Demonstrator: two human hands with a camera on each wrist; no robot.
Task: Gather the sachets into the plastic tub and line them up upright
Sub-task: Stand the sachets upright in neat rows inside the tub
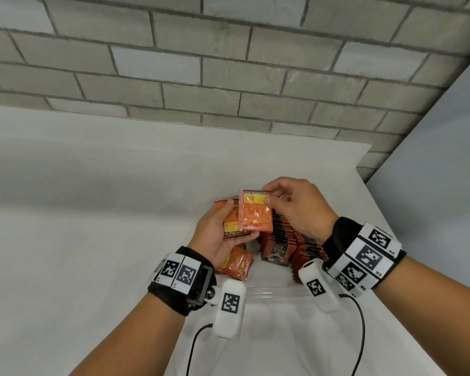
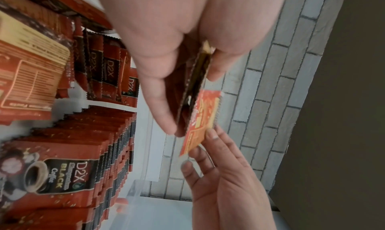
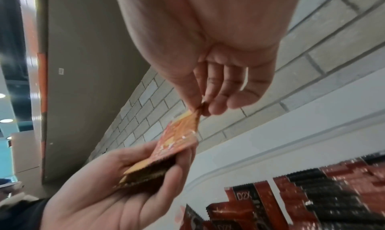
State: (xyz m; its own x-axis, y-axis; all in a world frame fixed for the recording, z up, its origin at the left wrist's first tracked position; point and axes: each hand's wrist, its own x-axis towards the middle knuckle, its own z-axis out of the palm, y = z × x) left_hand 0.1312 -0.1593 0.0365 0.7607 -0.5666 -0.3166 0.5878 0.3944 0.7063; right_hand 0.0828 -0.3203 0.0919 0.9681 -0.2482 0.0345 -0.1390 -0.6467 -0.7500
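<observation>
Both hands are up over the clear plastic tub (image 1: 266,290) on the white tabletop (image 1: 92,213). The left hand (image 1: 217,232) lies palm up, its fingers and thumb curled round a small stack of coffee sachets (image 1: 232,221), dark brown and orange, held flat against the palm. The right hand (image 1: 296,207) pinches the top corner of a pink-orange sachet (image 1: 255,211) between thumb and fingertips (image 3: 216,106); the sachet's lower edge rests on the stack in the left hand, so it touches both hands at once.

Down in the tub, rows of D2X black coffee sachets (image 2: 62,172) stand upright, packed face to back, filling its right side. On its left side a few orange-backed sachets (image 1: 238,263) lie loose and tilted, just beneath the left wrist.

Behind the tabletop runs a grey brick wall (image 1: 228,63). Each wrist wears a black band with printed marker tags (image 1: 364,256), and a thin black cable (image 1: 360,335) trails from them.
</observation>
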